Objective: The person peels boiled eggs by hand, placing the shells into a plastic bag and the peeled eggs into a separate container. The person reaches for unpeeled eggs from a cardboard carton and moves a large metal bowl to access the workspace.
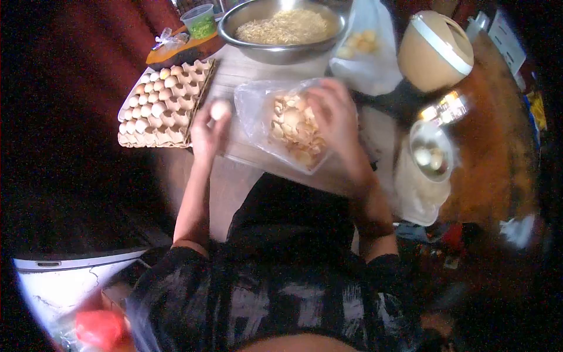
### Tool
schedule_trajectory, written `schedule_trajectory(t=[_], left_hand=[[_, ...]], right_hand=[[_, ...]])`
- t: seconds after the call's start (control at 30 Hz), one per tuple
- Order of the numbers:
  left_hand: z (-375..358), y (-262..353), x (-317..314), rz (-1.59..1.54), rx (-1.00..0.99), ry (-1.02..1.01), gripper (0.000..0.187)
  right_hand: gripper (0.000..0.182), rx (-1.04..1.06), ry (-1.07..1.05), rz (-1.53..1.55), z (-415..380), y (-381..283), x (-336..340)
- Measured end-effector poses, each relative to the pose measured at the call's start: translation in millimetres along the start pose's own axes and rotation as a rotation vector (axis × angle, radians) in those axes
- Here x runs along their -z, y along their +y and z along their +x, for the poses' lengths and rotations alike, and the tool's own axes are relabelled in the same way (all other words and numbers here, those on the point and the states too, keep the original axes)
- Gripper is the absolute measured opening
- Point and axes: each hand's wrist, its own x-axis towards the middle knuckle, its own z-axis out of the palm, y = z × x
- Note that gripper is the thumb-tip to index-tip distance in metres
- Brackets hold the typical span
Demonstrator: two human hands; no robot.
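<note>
A pale egg [220, 110] is gripped between the thumb and fingers of my left hand [206, 130], close to the right side of the egg carton [183, 110]. Several brown and whitish eggs [157, 109] fill its left part, while cups on its right side are bare. In front of me lies a clear plastic bag [253, 120] with broken eggshells [298, 126] in it. My right hand [334, 114] hovers over the bag's right side, its fingers smeared by motion, so I cannot make out whether they hold a piece of shell.
At the back stands a steel bowl [281, 54] of shredded, noodle-like food. Beside it are a white bag [366, 64] with yellowish pieces and a beige lidded container [434, 53]. A tub [431, 149] holding several eggs sits at right. A green-filled plastic cup [200, 24] stands back left.
</note>
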Motion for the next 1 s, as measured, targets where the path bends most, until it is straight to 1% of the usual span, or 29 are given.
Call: schedule_trajectory(t=[0.03, 0.07, 0.1, 0.13, 0.17, 0.2, 0.23, 0.27, 0.3, 0.33, 0.4, 0.43, 0.47, 0.53, 0.57, 0.63, 0.77, 0.87, 1.0], left_hand=[[9, 16, 4, -0.209, 0.078, -0.002, 0.045], [20, 34, 11, -0.417, 0.152, -0.001, 0.047], [26, 49, 14, -0.471, 0.143, -0.029, 0.049], [28, 63, 15, -0.526, 0.135, -0.060, 0.051], [27, 81, 12, -0.574, 0.160, -0.103, 0.051], [24, 88, 6, -0.706, 0.228, -0.222, 0.048], [20, 98, 0, -0.830, 0.326, -0.354, 0.045], [16, 108, -8, -0.952, 0.429, -0.490, 0.043], [12, 114, -16, -1.005, 0.445, -0.590, 0.037], [9, 112, -25, -1.012, 0.451, -0.609, 0.037], [7, 105, -42, -1.103, 0.515, -0.735, 0.035], [5, 108, -50, -1.114, 0.490, -0.740, 0.035], [3, 110, -54, -1.116, 0.492, -0.746, 0.035], [3, 116, -57, -1.096, 0.508, -0.729, 0.035], [2, 119, -58, -1.094, 0.514, -0.730, 0.035], [2, 124, -59, -1.117, 0.484, -0.735, 0.036], [2, 129, -63, -1.084, 0.463, -0.701, 0.036], [3, 129, -65, -1.059, 0.435, -0.701, 0.037], [2, 129, -64, -1.001, 0.455, -0.664, 0.036]], right_hand=[[0.024, -0.004, -0.001, -0.002, -1, -2, 1], [0.028, -0.015, 0.006, 0.036, 0, -4, 2], [0.032, -0.026, 0.014, 0.074, 2, -7, 2], [0.032, -0.030, 0.018, 0.071, 5, -11, 3], [0.037, -0.010, -0.010, 0.106, 6, -16, 4], [0.043, 0.006, -0.036, 0.139, 6, -20, 5], [0.043, -0.007, -0.033, 0.129, 5, -23, 4], [0.049, 0.005, -0.053, 0.217, 5, -24, 3], [0.056, 0.016, -0.073, 0.304, 4, -24, 2], [0.056, 0.002, -0.070, 0.290, 1, -21, 1], [0.063, -0.003, -0.122, 0.338, -1, -16, -4], [0.066, -0.010, -0.104, 0.532, 0, -17, -7], [0.066, -0.014, -0.102, 0.528, -1, -17, -4], [0.058, -0.017, -0.151, 0.537, 2, -22, 3], [0.058, -0.022, -0.151, 0.540, 2, -22, 4], [0.052, -0.058, -0.141, 0.500, 2, -22, 3], [0.052, -0.019, -0.095, 0.457, 1, -15, 2], [0.051, -0.028, -0.123, 0.418, 4, -17, 9], [0.050, -0.024, -0.136, 0.397, 5, -20, 10]])
